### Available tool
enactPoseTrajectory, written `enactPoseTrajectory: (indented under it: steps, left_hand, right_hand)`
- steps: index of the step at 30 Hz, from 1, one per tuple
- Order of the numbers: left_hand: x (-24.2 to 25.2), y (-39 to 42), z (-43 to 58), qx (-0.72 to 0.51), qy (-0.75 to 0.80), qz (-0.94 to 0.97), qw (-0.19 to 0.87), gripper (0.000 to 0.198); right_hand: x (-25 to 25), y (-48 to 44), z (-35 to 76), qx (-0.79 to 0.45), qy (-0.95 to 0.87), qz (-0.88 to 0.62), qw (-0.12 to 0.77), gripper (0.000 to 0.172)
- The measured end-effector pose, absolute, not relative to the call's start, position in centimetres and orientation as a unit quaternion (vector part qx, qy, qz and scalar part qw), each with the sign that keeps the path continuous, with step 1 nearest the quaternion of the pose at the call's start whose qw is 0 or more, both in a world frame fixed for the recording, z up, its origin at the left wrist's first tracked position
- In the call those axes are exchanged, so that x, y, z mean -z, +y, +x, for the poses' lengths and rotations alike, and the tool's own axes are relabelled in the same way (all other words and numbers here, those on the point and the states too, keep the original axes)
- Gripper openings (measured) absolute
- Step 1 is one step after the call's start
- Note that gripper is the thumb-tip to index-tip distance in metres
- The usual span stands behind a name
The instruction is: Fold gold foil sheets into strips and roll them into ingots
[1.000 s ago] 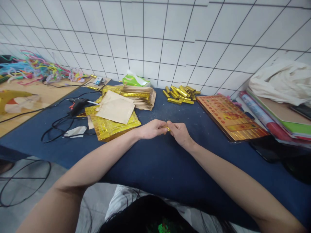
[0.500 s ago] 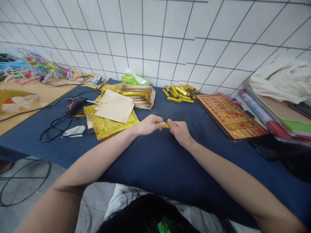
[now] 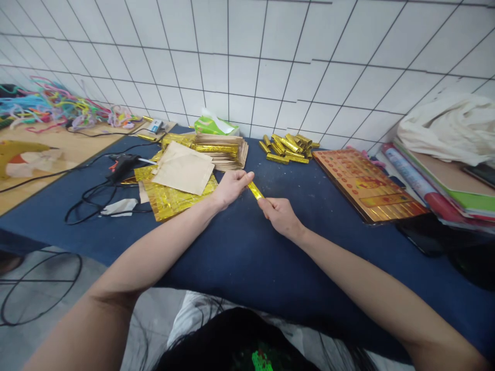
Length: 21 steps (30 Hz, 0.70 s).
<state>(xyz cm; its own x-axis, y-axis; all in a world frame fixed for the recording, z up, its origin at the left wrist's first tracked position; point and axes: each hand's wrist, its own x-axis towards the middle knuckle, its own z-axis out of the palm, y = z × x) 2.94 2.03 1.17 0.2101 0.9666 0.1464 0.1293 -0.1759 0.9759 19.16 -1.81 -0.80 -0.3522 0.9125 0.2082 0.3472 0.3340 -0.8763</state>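
Observation:
Both my hands grip a small gold foil roll (image 3: 255,190) above the dark blue table (image 3: 247,247). My left hand (image 3: 230,186) pinches its far end and my right hand (image 3: 280,215) pinches its near end, so the roll lies slanted between them. Just left of my left hand lie gold foil sheets (image 3: 170,202) with a plain brown sheet (image 3: 184,168) on top. A stack of paper sheets (image 3: 222,152) stands behind them. A heap of finished gold rolls (image 3: 286,148) sits at the back of the table.
A glue gun (image 3: 121,165) with black cables lies at the left. A printed gold and red board (image 3: 367,185) lies at the right, beside stacked folders (image 3: 444,190) and a white bag (image 3: 448,126). A green tissue pack (image 3: 214,125) and coloured pipe cleaners (image 3: 50,105) are by the tiled wall.
My hands have drawn apart along the gold roll. The left hand moved away toward the paper stack, and more of the roll now shows between them, slanted.

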Motion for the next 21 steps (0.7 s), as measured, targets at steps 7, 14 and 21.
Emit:
enactPoseTrajectory:
  steps: [7,14,21]
  left_hand:
    - [-0.8,1.9,3.1,-0.420,0.432,0.682,0.415,0.047]
    - [-0.3,0.8,4.6,-0.360,0.418,0.719,0.423,0.043]
    - [-0.8,1.6,3.5,-0.417,0.430,0.706,0.379,0.045]
  right_hand:
    - [0.6,-2.1,19.3,-0.440,-0.725,-0.415,0.329,0.053]
    - [0.7,-1.5,18.9,-0.480,-0.694,-0.421,0.332,0.046]
    - [0.4,-1.6,19.0,-0.496,-0.695,-0.412,0.318,0.046]
